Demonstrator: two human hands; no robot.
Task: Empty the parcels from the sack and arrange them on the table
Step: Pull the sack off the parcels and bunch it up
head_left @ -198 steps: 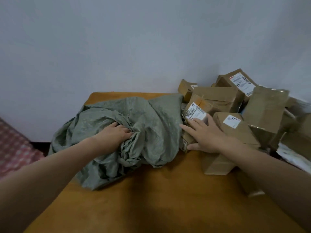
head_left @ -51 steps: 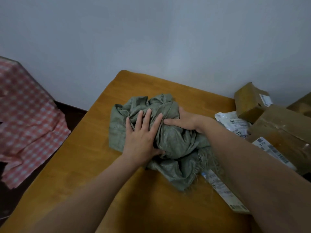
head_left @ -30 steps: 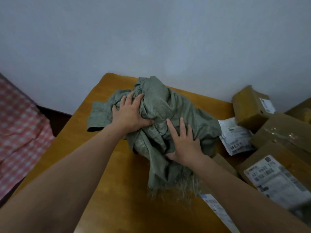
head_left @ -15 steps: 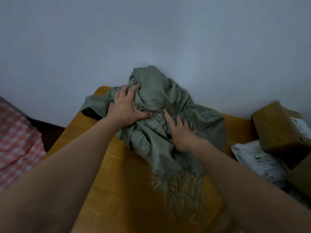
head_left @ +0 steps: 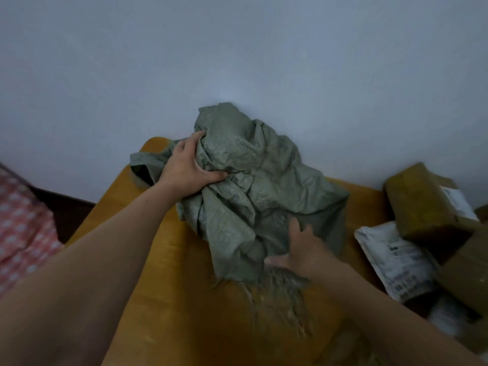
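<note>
A crumpled grey-green woven sack (head_left: 264, 180) lies bunched at the far left corner of the orange wooden table (head_left: 184, 313), against the wall. My left hand (head_left: 187, 167) grips a fold at the sack's upper left, thumb pressed into the cloth. My right hand (head_left: 301, 249) grasps the sack's lower part just above its frayed edge (head_left: 280, 291), its fingers curled into the fabric. Parcels sit at the right: a brown cardboard box (head_left: 422, 199), a white plastic mailer (head_left: 396, 260) and another brown box (head_left: 467, 273).
A plain pale wall (head_left: 237, 62) rises directly behind the table. Red-and-white checked cloth (head_left: 23, 228) lies off the table's left side, with dark floor beside it. The table's left edge runs diagonally under my left forearm.
The sack has been gathered into a tight bundle and pushed to the table's far left corner. In the last half second my right hand slid down to the sack's lower part.
</note>
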